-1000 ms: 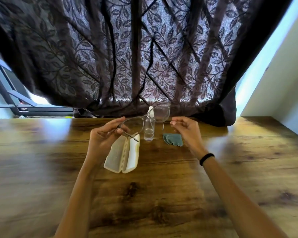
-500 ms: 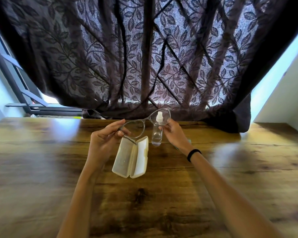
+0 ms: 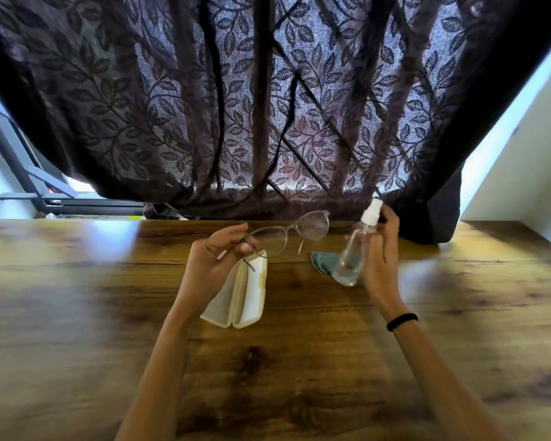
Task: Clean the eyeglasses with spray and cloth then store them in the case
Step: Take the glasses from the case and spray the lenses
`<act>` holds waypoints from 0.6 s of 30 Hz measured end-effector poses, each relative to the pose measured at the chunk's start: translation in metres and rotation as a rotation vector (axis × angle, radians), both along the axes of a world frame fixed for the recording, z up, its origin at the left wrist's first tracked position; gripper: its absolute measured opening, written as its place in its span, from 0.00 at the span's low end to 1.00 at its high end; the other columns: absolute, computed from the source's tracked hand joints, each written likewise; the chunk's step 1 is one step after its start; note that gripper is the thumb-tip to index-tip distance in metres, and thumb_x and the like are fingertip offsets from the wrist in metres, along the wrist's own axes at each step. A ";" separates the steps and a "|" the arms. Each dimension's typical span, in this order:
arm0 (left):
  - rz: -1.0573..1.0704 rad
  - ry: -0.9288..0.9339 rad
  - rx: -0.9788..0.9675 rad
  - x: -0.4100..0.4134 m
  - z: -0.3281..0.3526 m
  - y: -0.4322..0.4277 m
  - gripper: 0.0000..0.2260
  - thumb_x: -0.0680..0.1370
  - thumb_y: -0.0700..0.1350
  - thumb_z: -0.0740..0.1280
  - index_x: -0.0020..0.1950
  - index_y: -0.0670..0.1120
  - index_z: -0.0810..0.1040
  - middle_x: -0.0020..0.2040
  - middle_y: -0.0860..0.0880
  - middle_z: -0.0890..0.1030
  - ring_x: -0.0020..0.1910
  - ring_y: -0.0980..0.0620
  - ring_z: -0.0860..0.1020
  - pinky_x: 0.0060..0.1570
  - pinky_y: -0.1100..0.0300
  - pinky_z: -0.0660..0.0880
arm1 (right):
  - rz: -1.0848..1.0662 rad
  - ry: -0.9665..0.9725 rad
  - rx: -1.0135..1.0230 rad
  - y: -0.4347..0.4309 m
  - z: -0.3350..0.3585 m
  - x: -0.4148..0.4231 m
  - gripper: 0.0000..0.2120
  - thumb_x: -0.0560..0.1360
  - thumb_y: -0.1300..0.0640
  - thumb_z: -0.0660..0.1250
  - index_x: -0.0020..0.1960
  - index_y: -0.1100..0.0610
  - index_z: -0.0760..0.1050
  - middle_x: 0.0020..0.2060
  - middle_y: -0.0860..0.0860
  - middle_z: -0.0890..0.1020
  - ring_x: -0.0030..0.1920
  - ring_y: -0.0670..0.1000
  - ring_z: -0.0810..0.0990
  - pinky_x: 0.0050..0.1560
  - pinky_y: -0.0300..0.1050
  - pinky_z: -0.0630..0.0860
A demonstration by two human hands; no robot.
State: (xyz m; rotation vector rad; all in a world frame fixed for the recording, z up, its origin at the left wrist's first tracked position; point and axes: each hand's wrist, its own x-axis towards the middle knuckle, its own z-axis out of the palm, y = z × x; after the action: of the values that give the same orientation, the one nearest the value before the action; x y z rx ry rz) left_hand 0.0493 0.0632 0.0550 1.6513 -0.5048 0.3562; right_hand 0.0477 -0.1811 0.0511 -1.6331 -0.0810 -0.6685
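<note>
Eyeglasses (image 3: 288, 235) over wooden table (image 3: 77, 313), leaf-patterned curtain (image 3: 204, 106) behind

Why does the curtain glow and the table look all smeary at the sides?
Head view: daylight shines through the leaf curtain from behind and leaves a pale glare on the table; the wide lens bends and smears the edges, while the eyeglasses and spray bottle in the middle stay fairly sharp.

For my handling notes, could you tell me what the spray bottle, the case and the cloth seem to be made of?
Spray bottle: clear plastic, probably; see-through body, white nozzle.
Case: hard cream plastic, it seems; rigid hinged halves lying open, slightly glossy.
Cloth: soft teal fabric, likely microfibre; matte and crumpled.
</note>
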 end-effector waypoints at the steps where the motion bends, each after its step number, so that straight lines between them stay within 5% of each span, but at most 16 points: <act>1: -0.007 0.008 -0.004 0.000 0.001 -0.004 0.11 0.72 0.38 0.66 0.46 0.54 0.80 0.40 0.59 0.83 0.52 0.54 0.79 0.60 0.57 0.73 | -0.007 -0.037 0.008 0.000 0.002 -0.007 0.20 0.78 0.65 0.49 0.68 0.53 0.59 0.43 0.46 0.75 0.41 0.46 0.75 0.45 0.42 0.76; 4: -0.036 0.004 0.019 0.003 0.002 -0.015 0.11 0.73 0.40 0.65 0.47 0.57 0.79 0.41 0.58 0.83 0.51 0.55 0.79 0.56 0.63 0.75 | 0.048 -0.080 -0.013 0.003 0.003 -0.028 0.20 0.80 0.63 0.48 0.70 0.51 0.58 0.42 0.41 0.77 0.35 0.38 0.75 0.35 0.30 0.75; 8: -0.027 -0.022 0.071 0.007 0.000 -0.022 0.15 0.76 0.34 0.62 0.50 0.55 0.76 0.42 0.56 0.81 0.45 0.63 0.79 0.55 0.66 0.74 | 0.217 0.013 -0.127 0.017 0.000 -0.054 0.25 0.72 0.34 0.56 0.68 0.32 0.55 0.43 0.41 0.78 0.32 0.43 0.74 0.30 0.36 0.76; 10: -0.017 -0.027 0.094 0.008 -0.002 -0.023 0.15 0.76 0.35 0.62 0.48 0.57 0.76 0.41 0.58 0.81 0.49 0.61 0.79 0.59 0.63 0.73 | 0.256 0.011 -0.253 0.026 0.001 -0.064 0.30 0.70 0.36 0.62 0.68 0.30 0.52 0.52 0.33 0.75 0.37 0.44 0.78 0.35 0.37 0.78; 12: -0.012 -0.024 0.093 0.008 -0.005 -0.024 0.15 0.76 0.36 0.62 0.47 0.58 0.76 0.42 0.59 0.81 0.54 0.56 0.78 0.62 0.59 0.72 | 0.260 0.013 -0.338 0.034 -0.001 -0.069 0.32 0.70 0.42 0.65 0.68 0.32 0.52 0.57 0.38 0.72 0.43 0.50 0.78 0.39 0.42 0.80; 14: -0.005 -0.036 0.102 0.008 -0.007 -0.026 0.15 0.76 0.35 0.62 0.47 0.56 0.76 0.44 0.57 0.81 0.58 0.53 0.76 0.63 0.55 0.71 | 0.263 0.019 -0.373 0.040 -0.001 -0.072 0.32 0.71 0.46 0.66 0.69 0.33 0.54 0.46 0.51 0.75 0.35 0.56 0.75 0.33 0.49 0.77; 18: 0.008 -0.057 0.092 0.005 -0.006 -0.028 0.15 0.76 0.35 0.62 0.47 0.56 0.76 0.44 0.56 0.80 0.60 0.48 0.76 0.62 0.51 0.71 | 0.269 0.039 -0.385 0.047 0.004 -0.072 0.26 0.74 0.50 0.66 0.67 0.36 0.59 0.37 0.53 0.73 0.31 0.56 0.72 0.31 0.50 0.75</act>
State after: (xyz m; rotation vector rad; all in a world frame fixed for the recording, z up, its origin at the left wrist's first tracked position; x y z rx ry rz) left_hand 0.0544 0.0349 0.0490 1.7361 -0.5646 0.3922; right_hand -0.0242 -0.1338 0.0555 -1.9573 -0.4150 -0.4292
